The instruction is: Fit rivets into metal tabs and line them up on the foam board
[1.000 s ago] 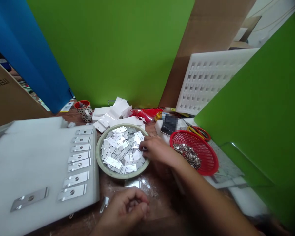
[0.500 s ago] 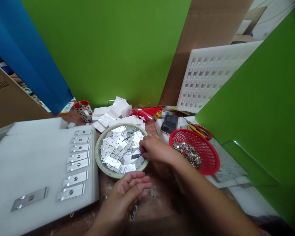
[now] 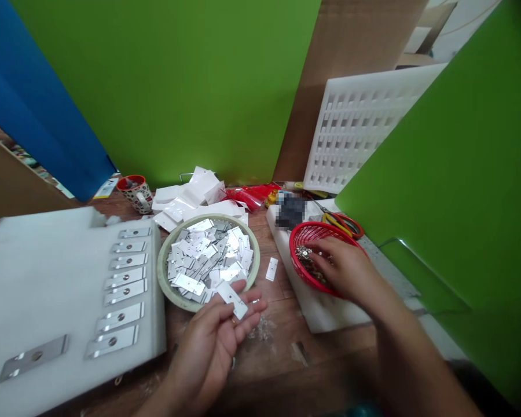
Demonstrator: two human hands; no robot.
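My left hand (image 3: 219,336) is palm up in front of the pale bowl, its thumb pressing a small metal plate (image 3: 232,298) with a hole against the fingers. The pale green bowl (image 3: 164,278) is heaped with similar silvery plates (image 3: 204,255). My right hand (image 3: 347,269) reaches into the red plastic basket (image 3: 304,231), fingers bent and slightly apart at a pile of small shiny metal parts (image 3: 306,255). Some of its fingers are hidden, and I see nothing held there. One loose plate (image 3: 271,269) lies on the table between bowl and basket.
A white foam block (image 3: 61,260) on the left carries several plates with round metal pieces. White papers (image 3: 200,191), a patterned mug (image 3: 134,194) and red plastic wrapping (image 3: 254,197) stand behind. Scissors (image 3: 342,223) lie by the basket. Green panels (image 3: 169,87) enclose the back and right.
My right hand has left the bowl and moved right into the red basket. The left hand now holds a plate, and a loose plate shows on the table. The view has shifted slightly.
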